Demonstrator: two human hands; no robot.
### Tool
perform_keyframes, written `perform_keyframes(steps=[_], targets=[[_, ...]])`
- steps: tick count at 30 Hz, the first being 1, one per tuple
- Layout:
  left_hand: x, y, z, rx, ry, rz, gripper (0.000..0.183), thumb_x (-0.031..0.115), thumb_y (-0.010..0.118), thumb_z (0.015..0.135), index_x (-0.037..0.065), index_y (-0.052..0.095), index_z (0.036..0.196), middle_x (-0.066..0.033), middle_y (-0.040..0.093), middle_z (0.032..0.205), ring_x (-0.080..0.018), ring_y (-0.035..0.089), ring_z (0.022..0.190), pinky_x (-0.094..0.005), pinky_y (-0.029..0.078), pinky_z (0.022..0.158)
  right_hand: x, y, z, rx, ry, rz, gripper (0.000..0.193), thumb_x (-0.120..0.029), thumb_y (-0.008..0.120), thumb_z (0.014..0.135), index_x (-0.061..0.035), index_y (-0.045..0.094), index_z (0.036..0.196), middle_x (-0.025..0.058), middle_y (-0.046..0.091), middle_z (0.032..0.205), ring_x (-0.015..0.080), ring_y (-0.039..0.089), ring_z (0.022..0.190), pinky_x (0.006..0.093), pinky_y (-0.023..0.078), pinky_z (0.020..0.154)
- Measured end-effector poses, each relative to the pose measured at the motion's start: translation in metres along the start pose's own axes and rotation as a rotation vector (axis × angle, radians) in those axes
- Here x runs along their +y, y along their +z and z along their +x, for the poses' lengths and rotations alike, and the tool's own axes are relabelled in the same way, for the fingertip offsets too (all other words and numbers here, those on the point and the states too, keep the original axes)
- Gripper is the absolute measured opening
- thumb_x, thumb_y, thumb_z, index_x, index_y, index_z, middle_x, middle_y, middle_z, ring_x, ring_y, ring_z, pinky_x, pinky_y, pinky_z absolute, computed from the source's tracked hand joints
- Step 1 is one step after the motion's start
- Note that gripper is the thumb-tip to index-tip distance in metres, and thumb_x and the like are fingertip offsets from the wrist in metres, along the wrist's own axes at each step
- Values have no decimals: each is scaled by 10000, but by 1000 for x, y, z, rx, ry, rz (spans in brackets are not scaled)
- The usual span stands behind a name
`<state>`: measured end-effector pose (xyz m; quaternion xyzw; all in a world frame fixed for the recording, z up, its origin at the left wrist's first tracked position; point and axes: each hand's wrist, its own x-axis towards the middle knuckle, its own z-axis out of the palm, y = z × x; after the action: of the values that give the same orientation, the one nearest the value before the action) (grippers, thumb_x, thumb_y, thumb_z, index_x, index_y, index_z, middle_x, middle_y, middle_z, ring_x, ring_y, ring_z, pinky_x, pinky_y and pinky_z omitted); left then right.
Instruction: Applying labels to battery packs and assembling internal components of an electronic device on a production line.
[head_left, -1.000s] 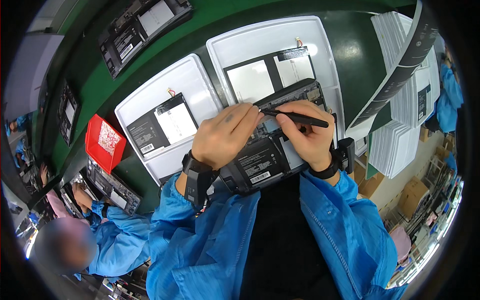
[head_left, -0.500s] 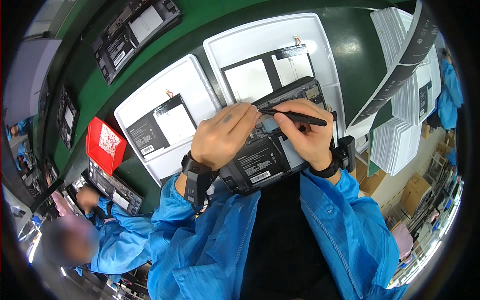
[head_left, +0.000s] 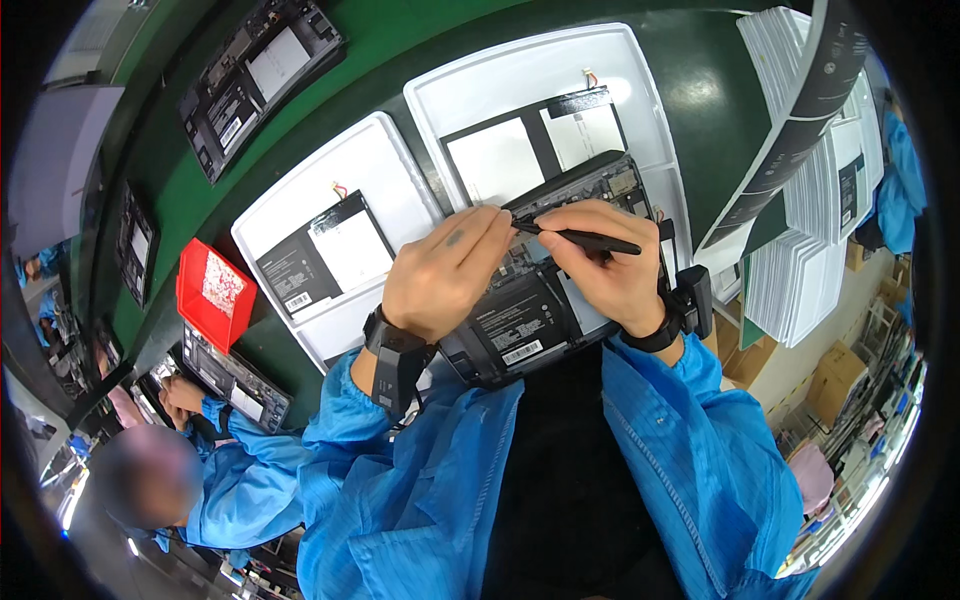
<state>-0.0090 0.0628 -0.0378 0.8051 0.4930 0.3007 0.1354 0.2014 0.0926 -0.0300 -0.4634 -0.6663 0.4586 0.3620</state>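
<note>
Right hand [head_left: 610,270] pinching a black pen tool [head_left: 580,238], tip near the left hand [head_left: 440,275], which lies flat, fingers extended, on the opened device [head_left: 530,310] over a white tray [head_left: 640,120].

Free room: green bench [head_left: 420,40] strip, upper centre | Blocked: two white trays [head_left: 300,200] mid-frame, red bin [head_left: 212,293] left, paper stacks [head_left: 820,190] right | Both hands [head_left: 445,275] crowd the open device [head_left: 530,310] at centre.
</note>
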Motion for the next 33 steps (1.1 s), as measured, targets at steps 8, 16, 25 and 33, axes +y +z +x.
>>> perform_keyframes(steps=[8, 16, 25, 33], targets=[[-5, -10, 6, -47, 116, 52, 249, 17, 805, 791, -41, 730, 1020, -143, 735, 1027, -261, 748, 863, -331, 638, 667, 3, -7, 0, -17, 28, 44, 135, -23, 784, 837, -17, 778, 972, 58, 746, 860, 46, 564, 576, 195, 395, 503], [-13, -43, -11, 127, 67, 112, 265, 10, 772, 767, 10, 750, 1031, -126, 755, 1051, -270, 750, 934, -340, 623, 715, 4, -11, -8, 41, 49, 369, 180, 8, 785, 833, 24, 754, 1009, 59, 722, 862, 19, 526, 587, 172, 353, 495], [-73, -166, -133, 443, -854, 737, 193, 159, 717, 923, -8, 770, 1005, -169, 772, 939, -257, 761, 834, -338, 582, 762, 14, -10, -9, 115, 38, 165, 176, 16, 792, 812, 21, 748, 983, 33, 696, 828, 0, 489, 559, 174, 341, 486], [-60, -138, -125, 313, -984, 606, 240, 196, 744, 907, 39, 768, 1087, -150, 758, 906, -239, 727, 816, -341, 550, 747, 15, -7, -8, 124, 7, 73, 167, 7, 802, 796, 13, 756, 957, 31, 692, 792, 8, 500, 549, 179, 350, 483]])
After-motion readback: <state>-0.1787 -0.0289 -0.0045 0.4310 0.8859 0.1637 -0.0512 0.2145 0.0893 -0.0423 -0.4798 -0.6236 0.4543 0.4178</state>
